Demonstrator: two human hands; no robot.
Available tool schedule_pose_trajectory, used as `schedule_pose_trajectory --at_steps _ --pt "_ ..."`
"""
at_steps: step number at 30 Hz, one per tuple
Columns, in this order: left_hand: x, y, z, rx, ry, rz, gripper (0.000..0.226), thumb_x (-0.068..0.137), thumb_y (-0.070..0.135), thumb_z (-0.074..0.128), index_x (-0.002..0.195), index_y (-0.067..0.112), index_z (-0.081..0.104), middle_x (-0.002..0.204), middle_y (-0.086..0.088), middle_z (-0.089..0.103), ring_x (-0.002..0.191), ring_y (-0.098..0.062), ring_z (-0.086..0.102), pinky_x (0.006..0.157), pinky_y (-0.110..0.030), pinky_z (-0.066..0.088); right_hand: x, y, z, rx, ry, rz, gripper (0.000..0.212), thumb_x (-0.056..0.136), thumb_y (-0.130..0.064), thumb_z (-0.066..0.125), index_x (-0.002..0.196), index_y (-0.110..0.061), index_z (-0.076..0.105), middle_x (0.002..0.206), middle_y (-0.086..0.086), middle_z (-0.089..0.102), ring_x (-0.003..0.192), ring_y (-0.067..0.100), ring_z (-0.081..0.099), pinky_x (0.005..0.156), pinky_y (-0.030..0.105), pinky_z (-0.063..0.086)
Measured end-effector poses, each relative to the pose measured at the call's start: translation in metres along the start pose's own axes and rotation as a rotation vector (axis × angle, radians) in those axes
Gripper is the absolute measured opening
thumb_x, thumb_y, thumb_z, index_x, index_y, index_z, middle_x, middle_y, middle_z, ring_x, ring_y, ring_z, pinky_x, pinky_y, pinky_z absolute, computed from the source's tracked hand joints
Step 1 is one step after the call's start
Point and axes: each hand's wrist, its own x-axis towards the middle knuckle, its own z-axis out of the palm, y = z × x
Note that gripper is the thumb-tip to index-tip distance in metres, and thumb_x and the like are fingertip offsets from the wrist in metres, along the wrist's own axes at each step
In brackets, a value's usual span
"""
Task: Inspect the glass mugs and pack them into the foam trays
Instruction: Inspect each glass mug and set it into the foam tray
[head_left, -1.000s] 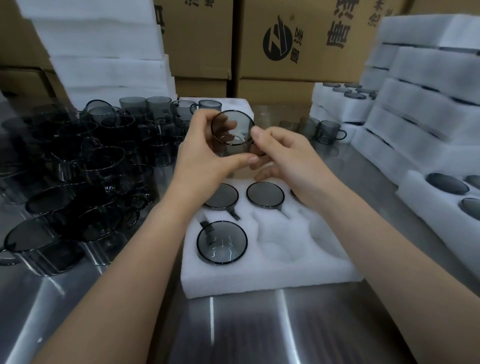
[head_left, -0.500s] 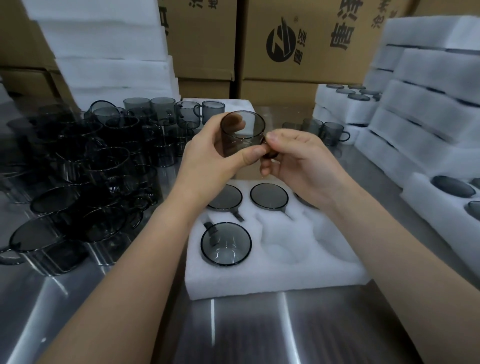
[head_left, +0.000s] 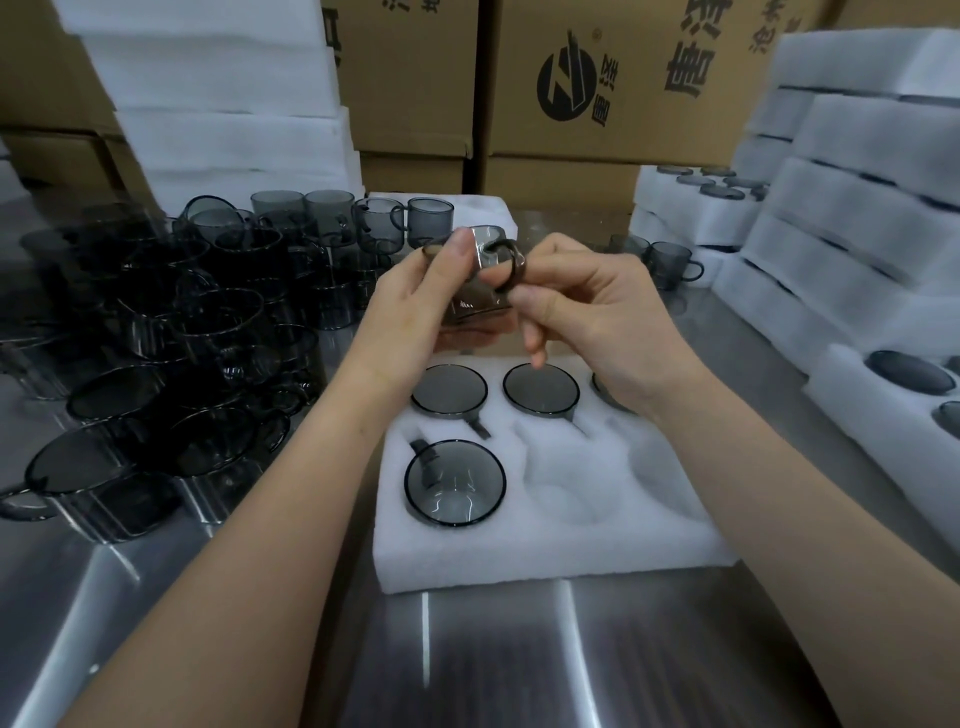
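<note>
Held mug (head_left: 475, 291): smoky grey glass, in the air above the far edge of the foam tray (head_left: 545, 551), tilted, with its handle (head_left: 509, 262) turned up toward the camera.

Left hand (head_left: 415, 306): fingers and thumb curled round the mug body, thumb lying over the top side. Right hand (head_left: 587, 306): thumb and forefinger pinch the handle ring; one finger points down toward the tray.

Tray is at 6 o'clock from the held mug, flat on the metal table (head_left: 519, 670).
- Far row: two packed mugs (head_left: 449, 389) in full view, sunk into their pockets. A third is mostly hidden under the right wrist.
- Near row: one mug (head_left: 454, 483) in the pocket toward 8 o'clock. The two pockets (head_left: 571, 483) beside it, toward 3 o'clock, show bare foam.

At 9 o'clock: a dense cluster of loose mugs (head_left: 156, 338) on the table, some stacked.
At 3 o'clock: two more mugs (head_left: 670, 260), with stacked foam trays (head_left: 857, 208) just beyond them.
At 11 o'clock: a pile of foam sheets (head_left: 223, 104).
At 12 o'clock: printed cardboard boxes (head_left: 597, 78).
</note>
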Motion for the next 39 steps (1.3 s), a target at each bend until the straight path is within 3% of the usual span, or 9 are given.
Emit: schedule_pose_trajectory --at_steps 6,11,13,15,19,24,28,33,39 --pt "0.0016 0.0002 0.0015 0.042 -0.049 0.002 0.060 0.089 0.056 0.044 0.108 0.003 0.064 0.091 -0.017 0.074 0.079 -0.033 0.073 0.065 -0.032 0.057 -0.0004 -0.0010 -0.0006 0.011 0.036 0.011 0.014 0.089 -0.012 0.060 0.087 -0.016 0.074 0.070 -0.005 0.050 0.046 0.013 0.046 0.047 0.020 0.040" --pt "0.0013 -0.0018 0.0018 0.081 -0.009 0.051 0.030 0.088 0.040 0.059 0.104 0.014 0.061 0.093 -0.001 0.072 0.080 -0.020 0.072 0.071 -0.032 0.059 0.0031 -0.0003 -0.0028 0.108 0.038 0.151 0.035 0.095 -0.029 0.051 0.066 -0.019 0.069 0.059 -0.010 0.054 0.053 0.013 0.040 0.052 0.021 0.037" --pt "0.0011 -0.0025 0.0010 0.130 0.015 0.110 0.015 0.090 0.026 0.066 0.102 0.020 0.061 0.087 0.012 0.069 0.083 -0.001 0.067 0.072 -0.018 0.054 0.0046 -0.0003 -0.0040 0.155 0.029 0.227 0.046 0.099 -0.028 0.048 0.057 -0.022 0.065 0.056 -0.011 0.054 0.056 0.010 0.042 0.056 0.021 0.037" --pt "0.0012 -0.0022 0.0018 0.150 0.006 0.127 0.020 0.089 0.016 0.069 0.106 0.019 0.060 0.083 0.018 0.067 0.082 0.009 0.062 0.072 -0.010 0.048 0.0064 0.0006 -0.0049 0.154 0.050 0.284 0.053 0.101 -0.027 0.049 0.050 -0.021 0.062 0.055 -0.009 0.052 0.057 0.010 0.042 0.059 0.022 0.037" --pt "0.0006 -0.0014 0.0011 0.207 -0.008 0.153 0.042 0.081 0.014 0.076 0.119 0.017 0.057 0.096 0.017 0.068 0.095 0.006 0.062 0.086 -0.022 0.054 0.0074 0.0027 -0.0026 0.108 0.093 0.384 0.056 0.096 -0.039 0.055 0.044 -0.020 0.058 0.056 -0.002 0.047 0.057 0.013 0.043 0.062 0.024 0.039" --pt "0.0007 -0.0039 0.0003 0.118 0.071 0.185 0.058 0.067 0.012 0.082 0.118 0.014 0.055 0.122 -0.011 0.060 0.117 -0.024 0.059 0.102 -0.047 0.048 0.0060 0.0045 -0.0036 0.241 0.169 0.432 0.049 0.098 -0.041 0.052 0.061 -0.017 0.071 0.060 0.002 0.053 0.052 0.016 0.051 0.057 0.026 0.047" --pt "0.0021 -0.0074 -0.0005 0.045 0.099 0.195 0.056 0.064 0.005 0.081 0.108 0.017 0.046 0.120 -0.015 0.059 0.107 -0.018 0.065 0.097 -0.037 0.052 0.0045 0.0031 -0.0051 0.281 0.206 0.324 0.023 0.102 -0.019 0.049 0.096 -0.013 0.071 0.071 0.001 0.061 0.061 0.017 0.058 0.057 0.028 0.050" --pt "0.0003 -0.0051 -0.0010 -0.006 0.037 0.218 0.048 0.076 0.006 0.076 0.109 0.017 0.043 0.107 0.001 0.071 0.103 -0.015 0.068 0.084 -0.024 0.053 0.0045 0.0052 -0.0083 0.259 0.098 0.384 0.042 0.101 -0.025 0.050 0.143 -0.021 0.047 0.133 0.014 0.059 0.097 0.028 0.065 0.074 0.036 0.055" --pt "0.0013 -0.0063 -0.0008 0.043 -0.024 0.205 0.052 0.072 0.009 0.077 0.115 0.016 0.049 0.112 0.004 0.065 0.111 -0.014 0.063 0.096 -0.032 0.050 0.0014 0.0033 -0.0078 0.329 0.029 0.232 0.051 0.086 -0.028 0.062 0.135 -0.017 0.051 0.103 0.017 0.066 0.072 0.026 0.067 0.061 0.031 0.055"
